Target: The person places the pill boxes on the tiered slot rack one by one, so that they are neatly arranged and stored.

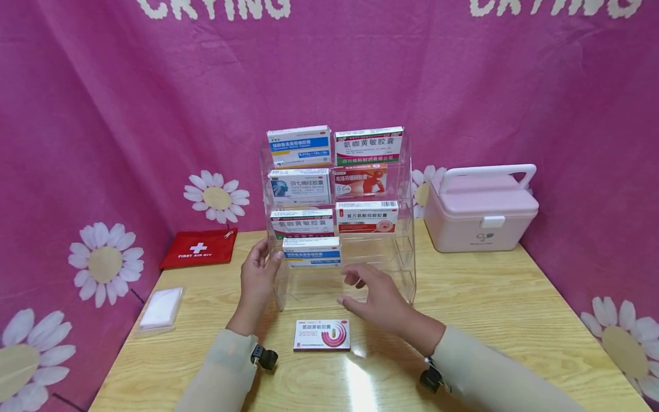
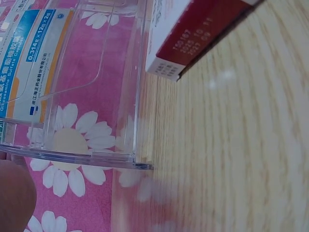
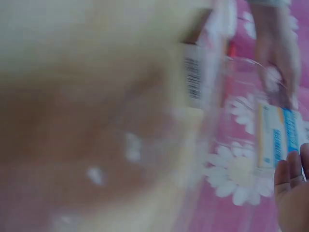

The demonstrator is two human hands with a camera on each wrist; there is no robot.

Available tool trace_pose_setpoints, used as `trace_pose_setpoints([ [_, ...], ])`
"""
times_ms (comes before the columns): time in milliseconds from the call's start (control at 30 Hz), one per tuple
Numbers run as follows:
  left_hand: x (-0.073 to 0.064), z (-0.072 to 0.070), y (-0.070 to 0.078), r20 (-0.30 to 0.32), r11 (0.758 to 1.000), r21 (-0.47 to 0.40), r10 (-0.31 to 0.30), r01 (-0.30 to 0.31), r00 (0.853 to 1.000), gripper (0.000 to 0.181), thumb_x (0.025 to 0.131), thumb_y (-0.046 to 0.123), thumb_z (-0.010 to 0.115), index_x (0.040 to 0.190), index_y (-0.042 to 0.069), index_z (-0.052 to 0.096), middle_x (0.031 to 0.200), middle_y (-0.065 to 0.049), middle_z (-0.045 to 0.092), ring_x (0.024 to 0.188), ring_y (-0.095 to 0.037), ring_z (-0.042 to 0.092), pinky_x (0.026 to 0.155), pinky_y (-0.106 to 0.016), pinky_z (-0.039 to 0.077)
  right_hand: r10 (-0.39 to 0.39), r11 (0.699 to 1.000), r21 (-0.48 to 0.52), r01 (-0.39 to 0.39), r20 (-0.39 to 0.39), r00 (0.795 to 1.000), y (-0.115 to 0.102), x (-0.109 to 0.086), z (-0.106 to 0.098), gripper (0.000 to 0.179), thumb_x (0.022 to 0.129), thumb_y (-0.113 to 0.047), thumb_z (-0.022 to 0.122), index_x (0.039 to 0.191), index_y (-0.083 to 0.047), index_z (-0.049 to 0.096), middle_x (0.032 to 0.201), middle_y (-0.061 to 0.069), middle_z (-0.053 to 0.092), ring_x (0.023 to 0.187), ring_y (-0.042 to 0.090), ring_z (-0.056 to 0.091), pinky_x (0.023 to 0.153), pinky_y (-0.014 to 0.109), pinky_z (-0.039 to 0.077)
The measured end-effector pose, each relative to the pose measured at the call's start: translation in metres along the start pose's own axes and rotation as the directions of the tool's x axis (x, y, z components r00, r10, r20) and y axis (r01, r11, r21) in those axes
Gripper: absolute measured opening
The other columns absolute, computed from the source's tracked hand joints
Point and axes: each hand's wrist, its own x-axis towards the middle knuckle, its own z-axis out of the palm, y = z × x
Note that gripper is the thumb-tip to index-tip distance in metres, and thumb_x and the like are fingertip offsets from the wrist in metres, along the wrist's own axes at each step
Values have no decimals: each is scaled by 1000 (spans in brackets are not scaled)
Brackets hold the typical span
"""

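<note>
A clear acrylic display rack (image 1: 309, 286) stands on the table, holding medicine boxes in tiers. My left hand (image 1: 259, 274) grips the rack's left side panel, thumb in front; its fingertips are partly hidden. By that thumb, a blue-and-white medicine box (image 1: 312, 253) sits at the left of the lowest filled tier. Just right of this box, my right hand (image 1: 378, 294) hovers before the rack, fingers loosely bent and holding nothing. On the table in front lies a white-and-maroon medicine box (image 1: 322, 335), its printed end visible in the left wrist view. The right wrist view is blurred.
Above are several more boxes, including a red one (image 1: 360, 181) and a red-and-white one (image 1: 367, 218). A pink lidded case (image 1: 481, 212) stands at right. At left lie a red first aid pouch (image 1: 198, 249) and a clear packet with white contents (image 1: 161, 309). Pink curtain (image 1: 329, 68) hangs behind.
</note>
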Motion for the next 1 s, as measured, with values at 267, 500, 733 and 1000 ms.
trace_pose_setpoints([
  [267, 1, 1, 0, -3, 1000, -20, 21, -22, 1000, 56, 108, 8, 68, 161, 6, 49, 167, -14, 51, 162, -27, 41, 127, -41, 41, 25, 999, 29, -34, 247, 969, 19, -30, 12, 55, 93, -26, 88, 138, -7, 64, 125, 10, 68, 115, 28, 67, 101, 50, 63],
  [500, 0, 2, 2, -12, 1000, -9, 16, -16, 1000, 55, 108, 9, 68, 160, 6, 49, 166, -13, 51, 161, -27, 41, 128, -41, 41, 42, 999, -8, -42, 351, 935, 24, -39, 18, 62, 92, -33, 90, 141, -9, 61, 134, 7, 65, 120, 26, 70, 104, 42, 62],
  [733, 1, 1, 1, -1, 1000, -12, 21, -21, 1000, 56, 109, 11, 68, 161, 8, 49, 167, -12, 51, 162, -25, 40, 128, -40, 40, 37, 997, -76, -8, 389, 921, 25, -36, 16, 67, 90, -38, 91, 143, -11, 61, 143, 5, 64, 129, 26, 67, 114, 47, 56],
  [1000, 0, 1, 0, -3, 1000, -6, 21, -21, 1000, 56, 109, 10, 68, 161, 7, 49, 167, -13, 51, 162, -27, 41, 127, -41, 41, 82, 993, -113, -34, 450, 889, 25, -36, 22, 70, 90, -40, 91, 147, -12, 62, 148, 10, 66, 143, 31, 59, 124, 55, 47],
])
